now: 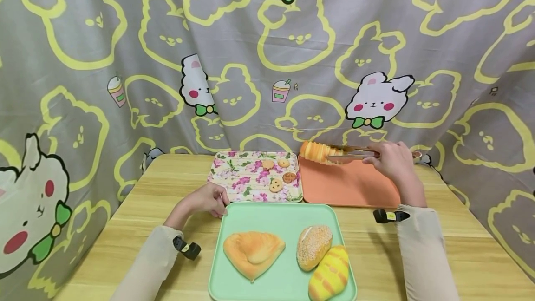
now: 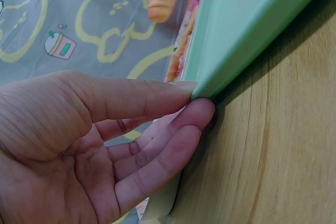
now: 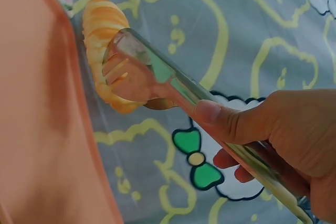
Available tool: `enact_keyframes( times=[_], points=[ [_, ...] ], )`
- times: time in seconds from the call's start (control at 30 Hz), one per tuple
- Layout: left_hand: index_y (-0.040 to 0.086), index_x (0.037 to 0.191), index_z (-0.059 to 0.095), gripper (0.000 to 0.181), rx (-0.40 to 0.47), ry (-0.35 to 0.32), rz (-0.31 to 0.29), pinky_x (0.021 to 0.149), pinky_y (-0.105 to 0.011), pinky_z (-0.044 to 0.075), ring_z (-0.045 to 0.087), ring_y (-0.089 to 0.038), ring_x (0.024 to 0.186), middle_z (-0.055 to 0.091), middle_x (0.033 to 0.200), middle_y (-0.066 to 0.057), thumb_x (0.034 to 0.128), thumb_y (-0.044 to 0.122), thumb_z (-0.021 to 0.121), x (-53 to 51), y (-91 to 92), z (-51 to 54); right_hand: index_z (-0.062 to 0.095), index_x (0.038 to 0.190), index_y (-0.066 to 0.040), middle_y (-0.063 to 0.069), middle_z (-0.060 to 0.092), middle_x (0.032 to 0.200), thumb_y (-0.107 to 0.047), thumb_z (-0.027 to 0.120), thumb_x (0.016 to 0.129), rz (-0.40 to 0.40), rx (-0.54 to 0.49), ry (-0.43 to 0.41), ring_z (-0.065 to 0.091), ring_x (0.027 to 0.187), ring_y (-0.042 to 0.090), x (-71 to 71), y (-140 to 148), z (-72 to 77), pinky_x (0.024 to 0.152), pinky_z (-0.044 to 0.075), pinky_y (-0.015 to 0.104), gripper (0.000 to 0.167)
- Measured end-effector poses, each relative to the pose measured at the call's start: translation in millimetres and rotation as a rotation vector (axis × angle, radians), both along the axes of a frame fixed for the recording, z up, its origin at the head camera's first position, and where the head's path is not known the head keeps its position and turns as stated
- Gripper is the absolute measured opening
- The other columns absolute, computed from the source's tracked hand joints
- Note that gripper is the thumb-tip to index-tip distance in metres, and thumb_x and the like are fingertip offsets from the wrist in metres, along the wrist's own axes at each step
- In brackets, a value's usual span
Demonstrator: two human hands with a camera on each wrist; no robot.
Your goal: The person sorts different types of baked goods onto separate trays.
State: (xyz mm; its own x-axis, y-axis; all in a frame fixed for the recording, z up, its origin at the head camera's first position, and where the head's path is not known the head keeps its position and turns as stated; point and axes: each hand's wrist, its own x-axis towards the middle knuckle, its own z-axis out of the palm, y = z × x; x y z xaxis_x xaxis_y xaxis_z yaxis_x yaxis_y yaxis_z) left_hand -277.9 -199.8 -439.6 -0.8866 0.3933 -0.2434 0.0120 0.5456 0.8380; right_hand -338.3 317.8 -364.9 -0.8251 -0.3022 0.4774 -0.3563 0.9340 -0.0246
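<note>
Green tray (image 1: 267, 219) was nearest: smooth matte finish, rounded corners, raised rim, sitting on the wood-grain table (image 1: 472, 264). On its near right lay a yellow bread (image 1: 329, 275), oval, orange-brown bands across it. Touching that, a bit farther up the green tray's right half: seeded bun (image 1: 314, 247), brown oval, rough grainy coat. On the green tray's left half: triangular bread (image 1: 254, 252), golden, smooth, folded-looking, soft corners.

Left hand (image 1: 207, 200) was at the green tray's far left corner, thumb and index finger pinched on the rim, thumb above, index below; other fingers loosely bent.

Past the green tray's far edge, left side: floral tray (image 1: 223, 182), flower print, with small round cookies (image 1: 276, 185) on it. Past the far edge, right side: orange tray (image 1: 355, 185), plain, flat, rounded rim.

Right hand (image 1: 393, 161) was beyond the green tray's far right corner, fingers wrapped on shiny metal tongs (image 3: 184, 93). Tongs clamped a spiral roll (image 1: 316, 152), orange-yellow, ridged, tapered, raised beyond the green tray's far edge.

Farthest back from the green tray: curtain (image 1: 234, 27), gray fabric, creased, yellow cartoon outlines.
</note>
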Motion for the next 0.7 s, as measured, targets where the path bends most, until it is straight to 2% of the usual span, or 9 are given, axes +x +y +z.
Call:
enact_keyframes(
  times=[0.17,0.4,0.53,0.7],
  points=[
    [-0.007,0.092,0.064,0.015,-0.004,-0.003,0.006,0.066,-0.033,0.061,0.070,-0.018,0.067,0.064,0.067,-0.003,0.0806,-0.007,0.074,0.2,0.6,0.2,0.074,0.114,-0.006,0.005,0.064,0.067,-0.025,0.085,0.081,-0.022,0.013,-0.056,0.051,0.061,0.023,-4.0,3,-5.4,0.074,0.038,0.048,0.039],
    [-0.008,0.092,0.064,0.016,0.003,0.004,0.007,0.066,-0.033,0.061,0.070,-0.018,0.067,0.066,0.068,-0.005,0.0799,-0.007,0.074,-0.1,-0.1,-0.9,0.074,0.107,-0.008,-0.001,0.055,0.058,-0.025,0.085,0.081,-0.017,0.021,-0.096,0.048,0.058,0.022,-8.7,3,-12.0,0.077,0.036,0.049,0.032],
    [-0.008,0.092,0.064,0.016,0.003,0.007,0.005,0.066,-0.033,0.061,0.070,-0.018,0.066,0.067,0.068,-0.005,0.0797,-0.007,0.075,-0.1,0.0,-1.1,0.074,0.106,-0.007,0.000,0.058,0.060,-0.025,0.084,0.082,-0.022,0.033,-0.118,0.051,0.060,0.023,-11.7,3,-15.4,0.078,0.036,0.051,0.032],
    [-0.007,0.092,0.064,0.016,0.003,0.001,0.007,0.066,-0.034,0.061,0.070,-0.018,0.067,0.066,0.068,-0.005,0.0800,-0.007,0.074,-0.1,0.2,-0.8,0.074,0.113,-0.004,0.004,0.063,0.064,-0.024,0.084,0.082,-0.040,0.041,-0.119,0.057,0.064,0.026,-14.3,2,-19.2,0.082,0.038,0.054,0.038]
  ],
)
